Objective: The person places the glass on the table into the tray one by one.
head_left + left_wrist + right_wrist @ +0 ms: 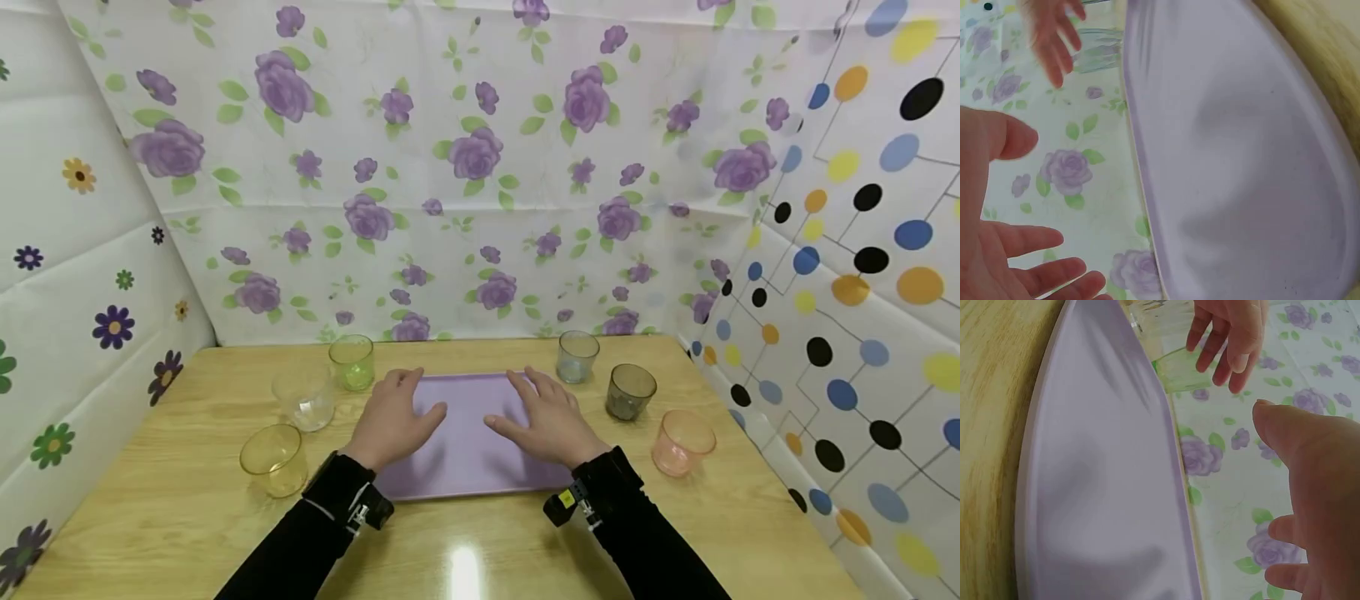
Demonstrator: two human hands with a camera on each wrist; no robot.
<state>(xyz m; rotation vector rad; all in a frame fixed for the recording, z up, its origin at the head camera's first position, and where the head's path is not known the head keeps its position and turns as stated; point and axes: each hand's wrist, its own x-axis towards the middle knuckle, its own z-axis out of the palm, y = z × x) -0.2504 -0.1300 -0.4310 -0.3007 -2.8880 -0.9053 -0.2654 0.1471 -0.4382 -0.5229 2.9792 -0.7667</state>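
Observation:
A flat lilac tray (465,454) lies in the middle of a wooden table (172,517). My left hand (393,417) is spread over the tray's left half and my right hand (543,417) over its right half, palms down, fingers straight and slightly apart. In the left wrist view my left hand (997,250) is open beside the tray (1241,156) with a gap between them. The right wrist view shows my right hand (1316,487) open the same way, off the tray (1104,475). Neither hand holds anything.
Three cups stand left of the tray: green (352,362), clear (303,398) and yellow (273,459). Three stand to its right: blue-grey (577,357), dark grey (630,392) and pink (681,443). Patterned cloth walls close in the table at the back and both sides.

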